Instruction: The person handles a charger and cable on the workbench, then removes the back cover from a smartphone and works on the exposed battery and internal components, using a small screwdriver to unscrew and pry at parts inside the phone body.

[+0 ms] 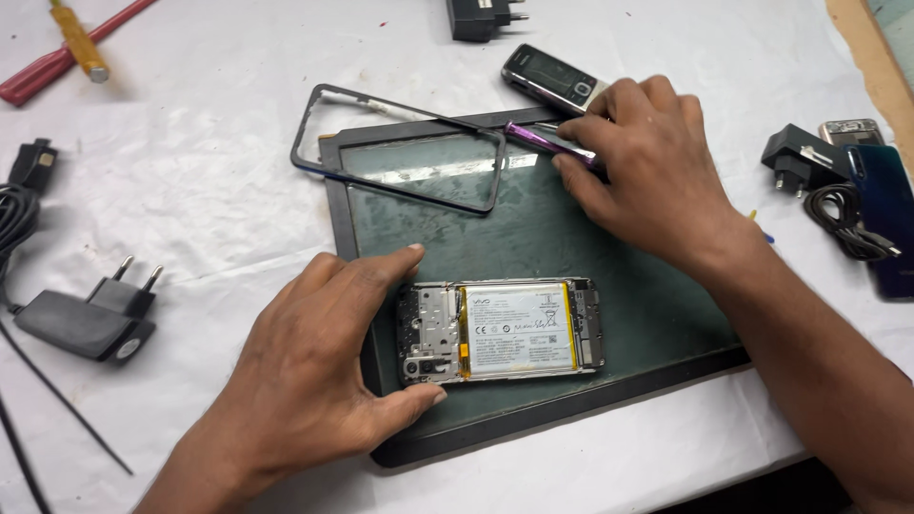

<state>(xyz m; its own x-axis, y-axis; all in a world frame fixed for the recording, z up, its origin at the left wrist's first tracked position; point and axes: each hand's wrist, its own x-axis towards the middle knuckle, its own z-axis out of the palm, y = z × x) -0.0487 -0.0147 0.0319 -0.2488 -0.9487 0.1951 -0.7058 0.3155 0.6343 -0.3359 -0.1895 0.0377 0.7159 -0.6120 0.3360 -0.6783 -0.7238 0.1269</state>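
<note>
An opened smartphone [505, 331] with its white battery and metal shields exposed lies flat on a dark green glass work mat [533, 238]. My left hand [319, 366] grips the phone's left end between thumb and forefinger. My right hand [643, 167] rests at the mat's far edge, fingers closed around a purple-handled tool [543, 140]. A detached black phone frame [398, 148] lies across the mat's far left corner.
An old candybar phone [552, 78] sits behind the mat. Black chargers lie at the left [90, 319], top [481, 17] and right [800, 157], the right one with a coiled cable and a blue phone [885, 214]. Red and yellow tools [67, 43] lie top left.
</note>
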